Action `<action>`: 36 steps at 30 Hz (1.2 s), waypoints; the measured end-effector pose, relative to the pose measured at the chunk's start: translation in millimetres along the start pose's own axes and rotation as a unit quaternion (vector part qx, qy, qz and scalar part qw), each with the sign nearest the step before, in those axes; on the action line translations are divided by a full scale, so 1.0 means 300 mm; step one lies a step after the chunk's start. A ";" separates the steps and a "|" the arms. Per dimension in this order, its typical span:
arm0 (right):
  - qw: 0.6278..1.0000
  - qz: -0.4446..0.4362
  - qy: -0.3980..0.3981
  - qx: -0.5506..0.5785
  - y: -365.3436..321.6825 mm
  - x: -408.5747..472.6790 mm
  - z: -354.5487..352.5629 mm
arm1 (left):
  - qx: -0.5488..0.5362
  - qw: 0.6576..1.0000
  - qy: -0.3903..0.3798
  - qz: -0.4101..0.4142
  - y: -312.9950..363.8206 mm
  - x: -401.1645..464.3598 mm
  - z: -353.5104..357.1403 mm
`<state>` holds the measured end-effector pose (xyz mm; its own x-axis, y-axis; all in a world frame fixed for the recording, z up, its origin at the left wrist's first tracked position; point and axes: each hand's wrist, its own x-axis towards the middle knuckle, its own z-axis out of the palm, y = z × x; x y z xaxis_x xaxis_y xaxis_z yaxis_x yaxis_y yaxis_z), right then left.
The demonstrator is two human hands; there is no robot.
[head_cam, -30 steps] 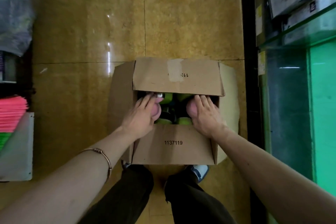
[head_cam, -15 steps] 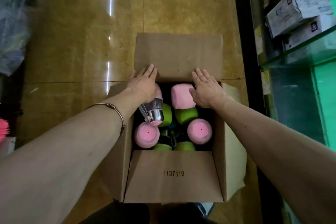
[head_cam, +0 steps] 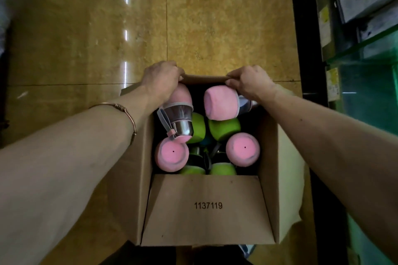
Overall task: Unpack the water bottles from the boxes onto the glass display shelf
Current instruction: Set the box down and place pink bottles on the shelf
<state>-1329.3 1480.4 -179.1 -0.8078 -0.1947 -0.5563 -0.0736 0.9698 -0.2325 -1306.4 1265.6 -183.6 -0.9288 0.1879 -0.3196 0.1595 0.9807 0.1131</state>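
Two hands on my head view: left hand (head_cam: 160, 80) and right hand (head_cam: 249, 83) curl their fingers over the far flap edge of the cardboard box (head_cam: 207, 208), printed "1137119". Pink and green water bottles (head_cam: 172, 154) sit inside.

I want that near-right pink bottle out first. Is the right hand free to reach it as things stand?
Probably not at once: the right hand grips the box's far flap. Once it lets go, the near-right pink bottle lies uncovered, with nothing over it.
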 end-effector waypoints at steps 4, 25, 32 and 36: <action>0.999 0.013 -0.040 -0.026 -0.045 -0.015 -0.034 | 0.023 0.997 -0.053 -0.045 0.035 0.008 -0.039; 0.972 -0.049 -0.223 -0.059 -0.102 -0.632 0.026 | -0.132 0.947 -0.289 -0.053 0.250 -0.577 -0.098; 0.967 -0.065 -0.246 -0.027 -0.065 -0.701 0.219 | -0.129 0.927 -0.351 -0.019 0.314 -0.649 0.061; 0.968 -0.050 -0.246 -0.001 -0.061 -0.687 0.357 | -0.088 0.930 -0.355 0.026 0.314 -0.663 0.171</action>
<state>-1098.8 1487.0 -145.5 -0.4206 -0.3331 -0.8439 -0.1379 0.9428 -0.3034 -1089.5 1323.5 -157.8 -0.4560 0.2840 -0.8435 0.0829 0.9571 0.2775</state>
